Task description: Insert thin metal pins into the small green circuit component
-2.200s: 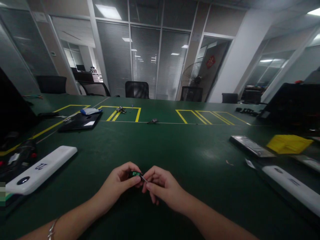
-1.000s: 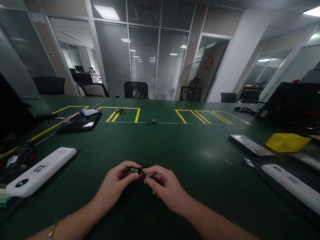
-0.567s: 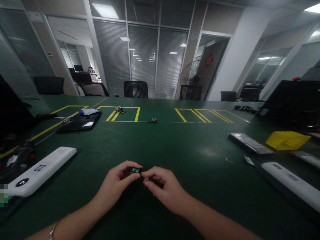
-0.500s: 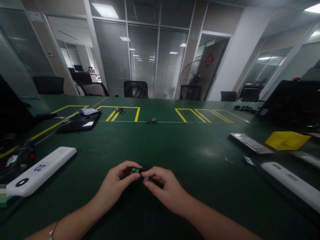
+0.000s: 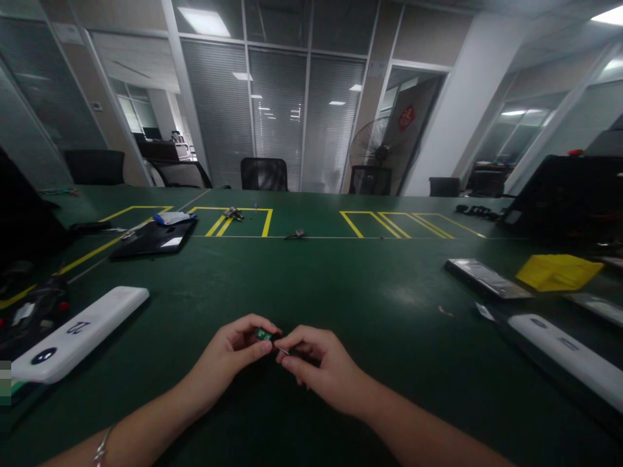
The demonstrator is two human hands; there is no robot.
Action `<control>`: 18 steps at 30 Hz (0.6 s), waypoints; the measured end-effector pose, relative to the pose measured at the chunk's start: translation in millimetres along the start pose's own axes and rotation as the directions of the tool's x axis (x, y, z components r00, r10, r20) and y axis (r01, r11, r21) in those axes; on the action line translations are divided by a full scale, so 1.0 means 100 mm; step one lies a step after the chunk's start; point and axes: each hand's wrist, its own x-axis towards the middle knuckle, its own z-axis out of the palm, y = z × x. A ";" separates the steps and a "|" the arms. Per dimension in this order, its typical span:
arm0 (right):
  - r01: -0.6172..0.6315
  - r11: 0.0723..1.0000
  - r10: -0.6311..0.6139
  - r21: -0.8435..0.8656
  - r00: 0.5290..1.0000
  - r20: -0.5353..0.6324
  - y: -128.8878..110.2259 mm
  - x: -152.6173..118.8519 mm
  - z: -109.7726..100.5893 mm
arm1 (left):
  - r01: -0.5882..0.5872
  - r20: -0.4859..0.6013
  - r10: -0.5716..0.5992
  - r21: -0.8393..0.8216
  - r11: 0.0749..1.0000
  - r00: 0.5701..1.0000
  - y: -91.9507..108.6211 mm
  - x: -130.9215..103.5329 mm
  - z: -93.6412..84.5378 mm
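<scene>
Between the thumb and fingers of my left hand point(image 5: 242, 347) is a small green circuit board point(image 5: 263, 334) with dark edges. My right hand point(image 5: 316, 360) pinches a thin, light-coloured piece point(image 5: 283, 351), too small to identify, close beside the board. The fingertips of both hands nearly meet above the green table point(image 5: 311, 279). Whether the thin piece touches the board cannot be made out.
At the left lie a white device point(image 5: 82, 334) marked 22 and a black folder point(image 5: 154, 239). To the right are a flat metallic-looking case point(image 5: 487, 277), a yellow object point(image 5: 559, 272) and another white device point(image 5: 567, 350). A small metal part point(image 5: 298, 233) lies ahead.
The green board has tilted and shows less of its face. The right fingertips have moved slightly closer to it, now partly overlapping the left fingertips' edge.
</scene>
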 end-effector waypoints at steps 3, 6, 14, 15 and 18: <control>-0.005 0.999 0.006 0.035 1.000 -0.001 0.00 0.01 0.00 | 0.002 0.016 -0.002 -0.014 1.000 1.000 0.00 -0.01 0.01; -0.002 1.000 0.002 0.025 1.000 -0.019 0.02 0.01 0.01 | 0.010 -0.040 -0.015 -0.101 0.995 0.999 0.00 0.00 0.03; 0.047 0.999 -0.047 -0.005 0.995 -0.086 0.04 0.02 0.01 | -0.015 -0.115 -0.011 -0.222 0.975 0.993 -0.03 0.03 0.05; 0.054 0.999 -0.054 -0.007 0.994 -0.091 0.04 0.02 0.01 | -0.022 -0.106 -0.002 -0.217 0.976 0.994 -0.03 0.03 0.05; 0.055 0.998 -0.057 -0.024 0.993 -0.104 0.06 0.03 0.01 | -0.019 -0.072 0.003 -0.231 0.973 0.997 -0.04 0.03 0.05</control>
